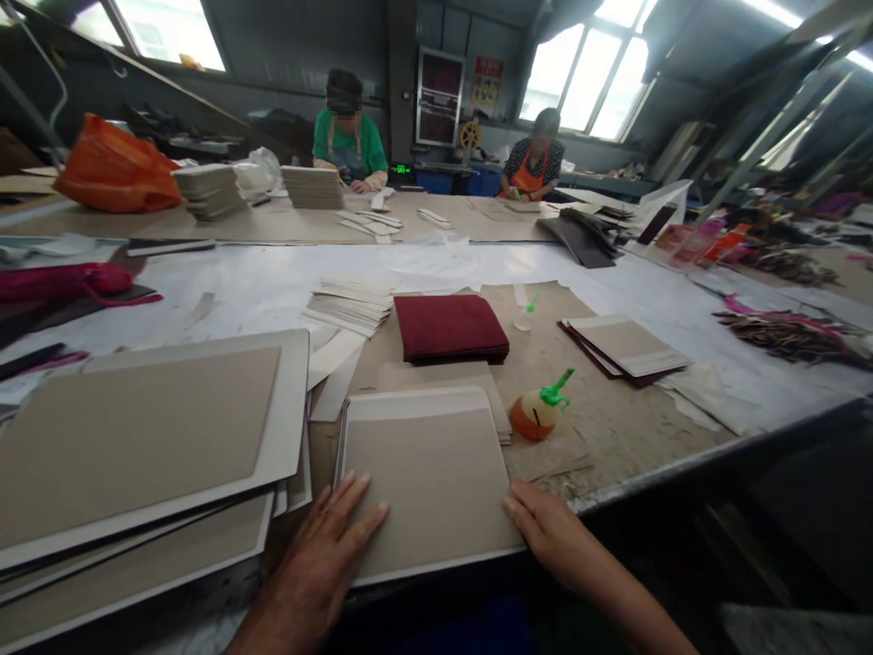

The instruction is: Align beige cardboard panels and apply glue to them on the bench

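Observation:
A beige board with a white border lies on top of a small stack at the table's near edge, right in front of me. My left hand rests flat on its lower left corner, fingers stretched out. My right hand is at the board's lower right edge; the thumb presses its rim and the other fingers curl under and are hidden. An orange glue bottle with a green nozzle lies just right of the stack. A stack of dark red covers sits behind it.
Large beige boards are piled at my left. White strips and another small stack lie further out. Two people work at the far side by an orange bag. The table edge runs along the right.

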### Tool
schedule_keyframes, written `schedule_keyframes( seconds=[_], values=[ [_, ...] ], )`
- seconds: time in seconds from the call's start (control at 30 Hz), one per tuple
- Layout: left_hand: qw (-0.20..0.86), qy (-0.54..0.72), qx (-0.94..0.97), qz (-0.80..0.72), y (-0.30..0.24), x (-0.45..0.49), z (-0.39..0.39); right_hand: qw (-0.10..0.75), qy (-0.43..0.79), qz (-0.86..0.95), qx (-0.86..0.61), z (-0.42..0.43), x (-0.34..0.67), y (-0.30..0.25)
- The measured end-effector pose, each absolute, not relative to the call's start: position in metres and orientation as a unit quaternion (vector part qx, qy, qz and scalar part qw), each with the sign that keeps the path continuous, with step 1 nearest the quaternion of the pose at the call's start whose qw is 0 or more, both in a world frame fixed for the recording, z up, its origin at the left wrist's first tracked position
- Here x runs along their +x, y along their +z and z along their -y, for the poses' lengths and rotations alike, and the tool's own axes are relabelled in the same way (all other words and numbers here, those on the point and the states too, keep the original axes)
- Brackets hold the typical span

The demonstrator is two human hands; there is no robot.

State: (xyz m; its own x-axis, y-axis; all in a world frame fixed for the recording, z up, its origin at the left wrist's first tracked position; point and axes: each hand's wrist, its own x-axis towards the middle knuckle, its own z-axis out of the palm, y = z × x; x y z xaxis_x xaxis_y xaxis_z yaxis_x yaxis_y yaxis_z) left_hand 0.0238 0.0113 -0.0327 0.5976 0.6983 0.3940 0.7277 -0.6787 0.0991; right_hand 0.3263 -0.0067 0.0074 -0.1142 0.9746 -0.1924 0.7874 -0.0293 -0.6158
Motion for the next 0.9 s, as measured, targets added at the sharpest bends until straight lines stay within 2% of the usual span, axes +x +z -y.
schedule_keyframes(
  seconds=[0.23,0.33,0.43,0.5,0.57,0.63,0.8,0.9],
  values=[
    [0.079,-0.189,-0.853,0.480,-0.013,0.054,-0.003,0.136,0.283,0.688,-0.654,0.003,0.330,0.000],
    [0.106,-0.166,-0.855,0.480,-0.014,0.057,-0.001,0.065,0.262,0.696,-0.665,0.004,0.333,0.001],
    [0.122,-0.139,-0.865,0.467,-0.014,0.057,0.000,-0.011,0.157,0.679,-0.717,0.004,0.328,0.007],
    [0.134,-0.131,-0.869,0.459,-0.014,0.057,0.000,0.034,0.057,0.702,-0.709,0.000,0.315,0.014],
    [0.147,-0.134,-0.869,0.453,-0.014,0.056,-0.002,0.123,-0.030,0.755,-0.643,-0.006,0.296,0.019],
    [0.159,-0.147,-0.869,0.446,-0.017,0.056,-0.004,0.161,-0.081,0.801,-0.571,-0.016,0.277,0.020],
    [0.157,-0.192,-0.874,0.417,-0.030,0.053,-0.013,0.110,-0.018,0.815,-0.569,-0.032,0.258,0.004],
    [0.145,-0.224,-0.879,0.396,-0.039,0.051,-0.017,0.114,0.024,0.804,-0.582,-0.032,0.260,-0.003]
  ],
)
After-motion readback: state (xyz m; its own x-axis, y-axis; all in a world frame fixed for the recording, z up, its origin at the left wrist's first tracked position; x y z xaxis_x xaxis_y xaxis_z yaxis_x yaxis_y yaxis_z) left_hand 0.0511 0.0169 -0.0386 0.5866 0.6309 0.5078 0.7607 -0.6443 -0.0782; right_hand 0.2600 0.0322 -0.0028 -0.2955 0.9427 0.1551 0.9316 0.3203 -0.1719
